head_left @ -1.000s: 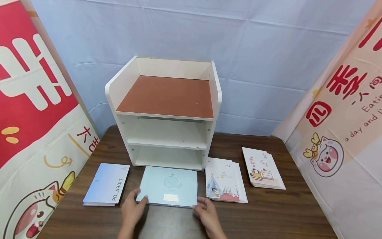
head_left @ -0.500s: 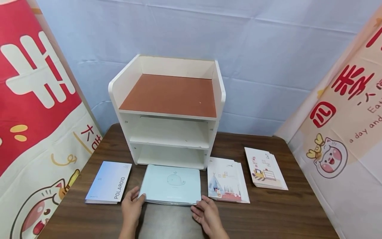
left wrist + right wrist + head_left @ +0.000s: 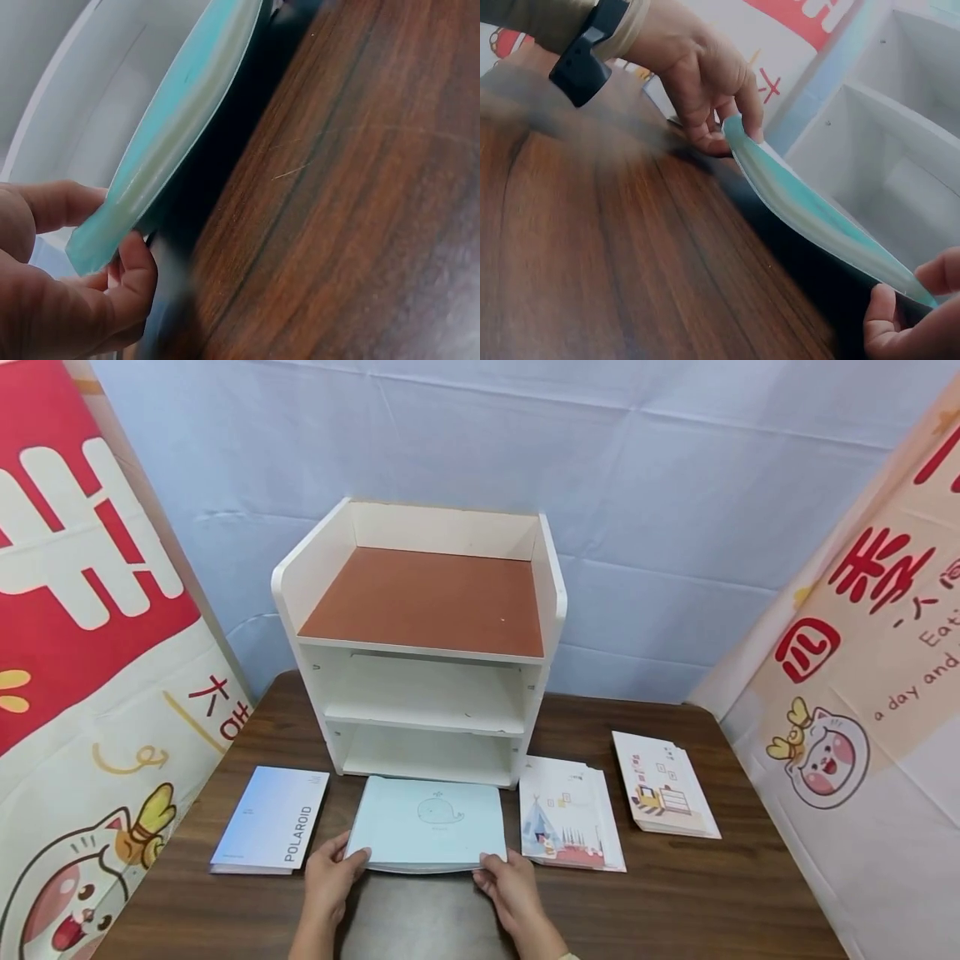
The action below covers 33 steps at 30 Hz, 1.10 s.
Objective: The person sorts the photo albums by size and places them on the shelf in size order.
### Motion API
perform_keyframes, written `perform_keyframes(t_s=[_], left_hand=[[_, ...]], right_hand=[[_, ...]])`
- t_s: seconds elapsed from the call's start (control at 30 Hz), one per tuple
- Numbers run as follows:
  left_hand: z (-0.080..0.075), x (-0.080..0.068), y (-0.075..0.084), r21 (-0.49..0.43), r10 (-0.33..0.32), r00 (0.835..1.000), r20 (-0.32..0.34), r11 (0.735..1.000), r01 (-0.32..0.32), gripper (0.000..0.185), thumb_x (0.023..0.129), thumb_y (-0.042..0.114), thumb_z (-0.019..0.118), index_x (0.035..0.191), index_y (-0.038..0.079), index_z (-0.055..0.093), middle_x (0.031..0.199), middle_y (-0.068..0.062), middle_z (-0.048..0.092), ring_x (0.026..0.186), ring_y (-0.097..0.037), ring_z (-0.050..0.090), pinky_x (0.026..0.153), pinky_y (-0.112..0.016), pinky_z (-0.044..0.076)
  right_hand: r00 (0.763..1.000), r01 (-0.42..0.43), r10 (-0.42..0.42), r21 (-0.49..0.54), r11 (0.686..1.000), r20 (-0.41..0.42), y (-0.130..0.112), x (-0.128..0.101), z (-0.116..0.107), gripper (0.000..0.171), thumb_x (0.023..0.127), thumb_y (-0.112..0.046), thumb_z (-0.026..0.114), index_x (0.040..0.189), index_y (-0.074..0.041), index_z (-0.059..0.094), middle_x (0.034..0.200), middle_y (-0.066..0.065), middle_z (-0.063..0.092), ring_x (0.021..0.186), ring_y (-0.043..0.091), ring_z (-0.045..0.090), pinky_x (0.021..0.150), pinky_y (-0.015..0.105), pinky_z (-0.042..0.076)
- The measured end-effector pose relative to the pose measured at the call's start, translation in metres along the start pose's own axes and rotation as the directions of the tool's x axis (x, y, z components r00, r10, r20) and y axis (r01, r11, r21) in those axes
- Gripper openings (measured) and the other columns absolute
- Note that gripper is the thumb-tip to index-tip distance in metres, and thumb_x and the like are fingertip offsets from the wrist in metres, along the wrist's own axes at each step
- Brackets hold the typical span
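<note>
A pale blue photo album (image 3: pixel 427 827) with a whale drawing on its cover lies in front of the white shelf unit (image 3: pixel 420 718). My left hand (image 3: pixel 328 881) pinches its near left corner, thumb on top and fingers beneath. At the near right corner, my right hand (image 3: pixel 513 893) grips it the same way. From the left wrist view, the album (image 3: pixel 169 142) bows between the hands, its near edge raised off the wood. In the right wrist view the left hand (image 3: pixel 712 82) holds the far end of that curved edge, with the right hand (image 3: pixel 919 322) at the close end.
A blue album marked POLAROID (image 3: pixel 270 818) lies to the left. On the right are a white album with a tent picture (image 3: pixel 566 814) and another with a furniture picture (image 3: pixel 666 785). The dark wooden table (image 3: pixel 675 893) backs onto a pale blue cloth (image 3: pixel 675 510).
The right fingers, beside and under the album's corner half a second ago, now have the thumb on top of it. Glare on the cover has gone; the near edge now bows downward.
</note>
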<state>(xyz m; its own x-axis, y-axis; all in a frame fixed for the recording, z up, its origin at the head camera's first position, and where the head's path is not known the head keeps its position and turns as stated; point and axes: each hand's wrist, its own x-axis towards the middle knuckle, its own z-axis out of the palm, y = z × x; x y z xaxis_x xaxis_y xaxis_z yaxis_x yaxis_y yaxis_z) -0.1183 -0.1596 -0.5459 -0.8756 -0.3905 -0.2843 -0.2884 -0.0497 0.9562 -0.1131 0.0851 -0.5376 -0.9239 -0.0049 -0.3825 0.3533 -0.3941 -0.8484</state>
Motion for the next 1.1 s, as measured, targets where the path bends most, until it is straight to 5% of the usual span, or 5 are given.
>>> perform_keyframes(t_s=[0.67, 0.8, 0.93, 1.1], left_hand=[[-0.005, -0.008, -0.008, -0.065, 0.037, 0.999, 0.002, 0.997, -0.037, 0.056, 0.072, 0.001, 0.073, 0.122, -0.013, 0.049, 0.102, -0.022, 0.056, 0.079, -0.017, 0.060, 0.061, -0.028, 0.053], [-0.009, -0.015, -0.004, -0.106, 0.049, 0.998, 0.026, 0.993, -0.046, 0.058, 0.073, -0.001, 0.072, 0.123, -0.016, 0.046, 0.102, -0.026, 0.057, 0.078, -0.019, 0.061, 0.062, -0.031, 0.054], [-0.011, -0.023, 0.005, -0.100, -0.004, 0.999, 0.054, 0.995, 0.009, 0.058, 0.077, -0.002, 0.069, 0.127, -0.015, 0.043, 0.106, -0.026, 0.055, 0.081, -0.020, 0.060, 0.067, -0.032, 0.053], [-0.014, -0.010, -0.021, -0.153, -0.005, 0.998, 0.055, 0.988, 0.013, 0.063, 0.074, 0.006, 0.075, 0.128, -0.008, 0.045, 0.108, -0.023, 0.056, 0.086, -0.021, 0.060, 0.069, -0.034, 0.053]], right_hand=[[0.997, 0.068, -0.066, -0.051, 0.996, 0.032, -0.004, -0.014, -0.007, 0.023, 0.081, 0.007, 0.056, 0.102, 0.015, 0.049, 0.082, 0.009, 0.055, 0.068, 0.013, 0.056, 0.065, 0.026, 0.052], [0.998, 0.044, -0.043, -0.019, 0.999, 0.042, -0.008, -0.019, -0.006, 0.030, 0.083, 0.008, 0.054, 0.110, 0.019, 0.045, 0.087, 0.009, 0.057, 0.074, 0.013, 0.057, 0.069, 0.028, 0.051], [0.997, 0.025, -0.030, 0.075, 0.997, 0.076, -0.014, -0.023, -0.006, 0.037, 0.084, 0.010, 0.050, 0.118, 0.021, 0.039, 0.097, 0.010, 0.061, 0.086, 0.015, 0.059, 0.078, 0.033, 0.050], [0.993, 0.009, -0.028, 0.164, 0.986, 0.111, -0.022, -0.027, -0.004, 0.046, 0.084, 0.011, 0.049, 0.125, 0.019, 0.030, 0.103, 0.013, 0.060, 0.095, 0.019, 0.057, 0.084, 0.038, 0.048]])
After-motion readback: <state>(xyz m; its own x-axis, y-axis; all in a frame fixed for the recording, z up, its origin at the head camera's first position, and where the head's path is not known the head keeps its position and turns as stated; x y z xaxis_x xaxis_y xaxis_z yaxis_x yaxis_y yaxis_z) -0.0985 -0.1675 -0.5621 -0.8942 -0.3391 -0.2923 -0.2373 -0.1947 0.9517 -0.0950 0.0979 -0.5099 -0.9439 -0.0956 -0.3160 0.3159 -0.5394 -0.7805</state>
